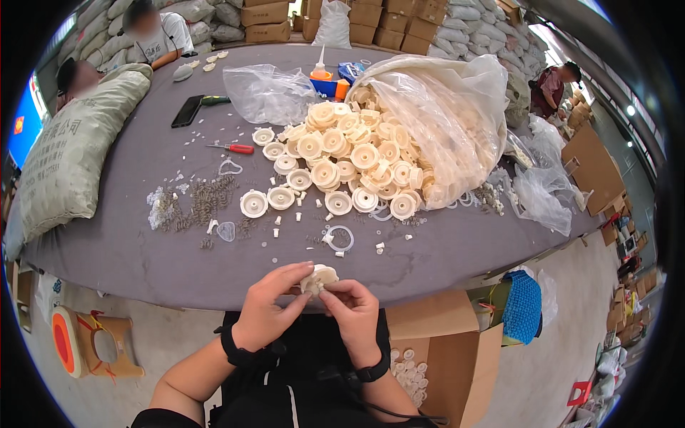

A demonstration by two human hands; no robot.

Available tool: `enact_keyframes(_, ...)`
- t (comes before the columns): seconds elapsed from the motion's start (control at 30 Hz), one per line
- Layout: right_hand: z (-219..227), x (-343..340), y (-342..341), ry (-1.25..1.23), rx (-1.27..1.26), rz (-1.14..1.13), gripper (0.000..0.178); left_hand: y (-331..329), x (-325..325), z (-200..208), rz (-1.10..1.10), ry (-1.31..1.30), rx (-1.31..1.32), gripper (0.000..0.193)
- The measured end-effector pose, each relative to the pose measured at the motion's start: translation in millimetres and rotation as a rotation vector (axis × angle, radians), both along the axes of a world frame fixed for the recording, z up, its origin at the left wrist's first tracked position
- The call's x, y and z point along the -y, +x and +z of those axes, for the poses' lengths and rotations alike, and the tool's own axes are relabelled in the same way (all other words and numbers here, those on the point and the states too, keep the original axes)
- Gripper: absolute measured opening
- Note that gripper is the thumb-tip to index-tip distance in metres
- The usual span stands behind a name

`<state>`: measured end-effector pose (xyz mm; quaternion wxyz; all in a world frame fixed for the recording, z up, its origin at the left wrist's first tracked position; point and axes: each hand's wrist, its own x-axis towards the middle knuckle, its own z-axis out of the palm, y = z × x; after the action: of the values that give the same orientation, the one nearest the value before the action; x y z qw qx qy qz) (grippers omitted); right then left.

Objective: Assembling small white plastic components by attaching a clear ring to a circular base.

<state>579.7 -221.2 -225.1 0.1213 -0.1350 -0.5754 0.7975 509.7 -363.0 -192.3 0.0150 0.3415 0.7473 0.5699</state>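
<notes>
Near the table's front edge I hold a cream round plastic part [322, 275] between both hands. My left hand [275, 296] grips its left side, thumb below and fingers behind it. The thumb and fingertips of my right hand [352, 308] pinch at its lower right; whether a smaller piece sits in them is too small to tell. Just beyond lie a clear ring [340, 238] and several small white plugs [277, 232]. Farther back, a heap of cream round plastic parts [325, 173] spills from a large clear plastic bag [457, 114].
Left of the heap lie metal springs [207, 200], a red screwdriver [234, 148] and a phone [187, 111]. A glue bottle [321, 70] stands at the back. A stuffed sack [75, 153] lines the left edge. Below right, an open cardboard box [457, 357] holds white round parts. Other people sit farther off.
</notes>
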Motion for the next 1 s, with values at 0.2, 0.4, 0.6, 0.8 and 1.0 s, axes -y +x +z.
enact_keyframes(0.2,14,-2,-5,-0.098,-0.118,-0.056,0.032,2,4,-1,-0.034,0.078,0.160,0.040)
enact_keyframes(0.4,-6,-17,-2,-0.228,-0.053,0.165,0.031,9,3,0,-0.069,0.079,0.231,0.039)
enact_keyframes(0.6,-25,-16,0,-0.203,-0.079,0.168,0.024,14,-1,-1,-0.076,0.100,0.278,0.035)
enact_keyframes(0.8,-34,-8,-2,-0.223,-0.066,0.050,0.022,3,-3,1,-0.071,0.079,0.366,0.029)
enact_keyframes(1.0,-42,-24,-6,-0.508,-0.069,-0.014,0.024,-94,1,-12,0.037,-0.515,-0.104,0.014)
